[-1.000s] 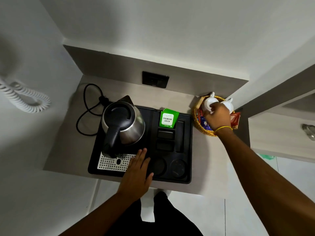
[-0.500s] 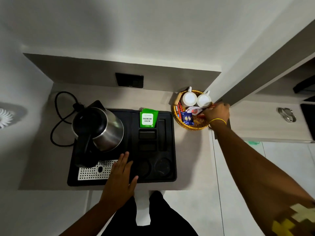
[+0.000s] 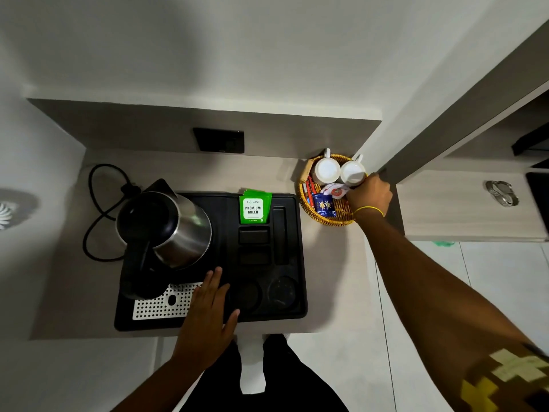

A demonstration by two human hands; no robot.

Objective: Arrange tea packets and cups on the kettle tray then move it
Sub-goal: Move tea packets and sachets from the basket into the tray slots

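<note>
A: Where does the black kettle tray [image 3: 300, 251] sit, and what is on it?

B: It sits on the beige surface [image 3: 329, 272], its near rim almost at the surface's front edge. The steel kettle [image 3: 178, 230] stands at the tray's 9 o'clock, and the green tea packets [image 3: 255, 207] stand in the slot at 12 o'clock. Both round cup wells at 5 o'clock are bare.

A: And the hands?

B: The left hand [image 3: 208, 316] lies flat on the tray's near rim, fingers spread apart, as it did half a second ago. The right hand [image 3: 370, 195] has shifted from the wicker basket's [image 3: 326, 221] right rim toward the right white cup [image 3: 352, 173]; whether its fingers grip the cup cannot be told.

A: Room to move?

B: Open surface lies between tray and basket. The basket is tucked into the corner at 2 o'clock, a wall edge just beside it. The power cord [image 3: 98, 215] loops at 9 o'clock.
</note>
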